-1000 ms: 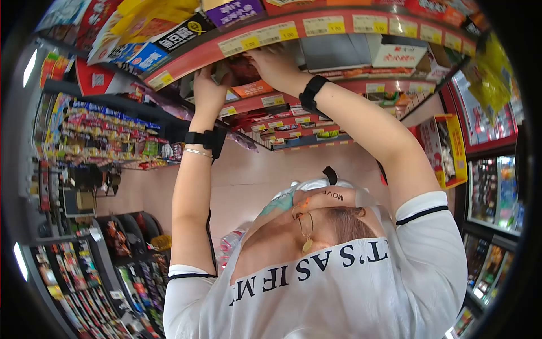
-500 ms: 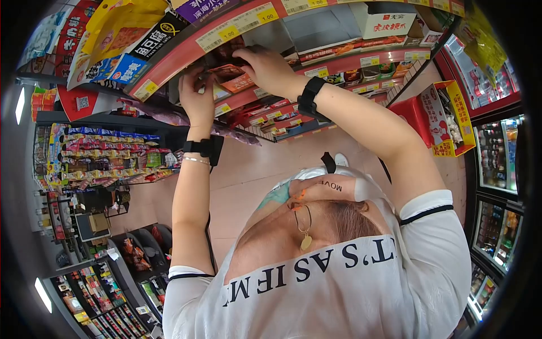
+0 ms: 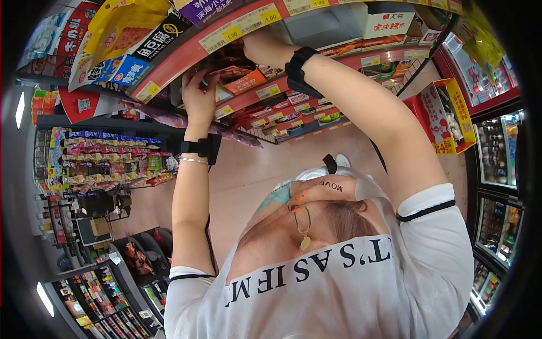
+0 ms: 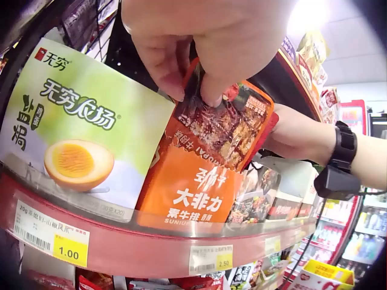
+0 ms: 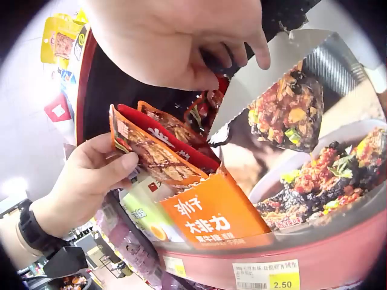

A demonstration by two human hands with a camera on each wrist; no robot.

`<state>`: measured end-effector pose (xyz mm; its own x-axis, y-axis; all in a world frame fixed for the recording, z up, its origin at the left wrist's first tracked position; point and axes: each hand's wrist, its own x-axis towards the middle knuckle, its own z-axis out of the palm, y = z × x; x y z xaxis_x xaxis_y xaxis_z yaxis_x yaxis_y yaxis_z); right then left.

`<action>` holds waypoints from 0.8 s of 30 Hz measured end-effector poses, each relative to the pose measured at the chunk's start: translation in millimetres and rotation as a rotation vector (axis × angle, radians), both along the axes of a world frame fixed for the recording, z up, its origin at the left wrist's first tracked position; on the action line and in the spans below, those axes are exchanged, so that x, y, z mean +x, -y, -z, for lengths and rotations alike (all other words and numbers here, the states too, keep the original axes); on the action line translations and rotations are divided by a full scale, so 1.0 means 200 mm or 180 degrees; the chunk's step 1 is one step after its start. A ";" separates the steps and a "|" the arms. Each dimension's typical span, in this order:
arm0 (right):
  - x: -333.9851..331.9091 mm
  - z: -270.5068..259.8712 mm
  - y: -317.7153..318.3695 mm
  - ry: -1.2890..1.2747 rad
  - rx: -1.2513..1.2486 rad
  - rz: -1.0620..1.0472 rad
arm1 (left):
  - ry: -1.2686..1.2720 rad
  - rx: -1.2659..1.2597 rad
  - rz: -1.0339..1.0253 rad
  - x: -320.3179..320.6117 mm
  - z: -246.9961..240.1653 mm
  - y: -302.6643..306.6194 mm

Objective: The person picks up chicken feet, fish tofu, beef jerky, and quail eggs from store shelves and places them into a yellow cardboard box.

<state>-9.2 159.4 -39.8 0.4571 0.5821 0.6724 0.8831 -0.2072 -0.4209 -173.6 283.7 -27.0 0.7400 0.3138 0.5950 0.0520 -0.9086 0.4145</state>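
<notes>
- As my left hand (image 5: pixel 97 175) pinches the upper edge of a snack pouch (image 5: pixel 154 154) between thumb and fingers, my right hand (image 5: pixel 181 42) reaches in over the shelf, just to the right and farther back.
- Directly below my left fingertips, that pouch, printed with browned meat, stands in an open orange box (image 5: pixel 217 211), whose front panel hides its lower end.
- Loosely bent and apart, the fingers of my right hand grip nothing that I can see; whether its thumb touches the packets just below, I cannot tell.
- Between my hands, a red pouch (image 5: pixel 181 144) stands behind the pinched one.
- Left of my left hand is a green-and-white box (image 4: pixel 78 133) picturing a halved egg.
- Below my right hand, beside the orange box, is a box with a large food photo (image 5: pixel 326 163).
- Under both hands runs the shelf rail (image 4: pixel 136 248), with a 2.50 price tag (image 5: pixel 266 275).
- Above my left hand, yellow packaging (image 3: pixel 130 28) stands on the upper shelf.
- Black straps circle both wrists; the left forearm also has a silver bracelet (image 3: pixel 193 160).
</notes>
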 end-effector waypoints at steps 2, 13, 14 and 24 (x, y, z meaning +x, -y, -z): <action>0.00 0.00 -0.01 -0.0144 -0.0106 -0.0098 | -0.0074 -0.0017 -0.0005 0.00 -0.02 0.01; -0.04 0.01 0.02 0.0327 0.0159 0.0079 | 0.0052 0.0103 0.0242 0.02 0.02 -0.04; -0.04 0.01 0.02 0.0450 0.0085 0.0148 | 0.0091 0.0103 0.0314 0.02 0.03 -0.05; -0.03 0.00 0.01 0.0001 -0.0037 0.0232 | -0.0279 -0.0259 0.0177 0.00 -0.02 -0.01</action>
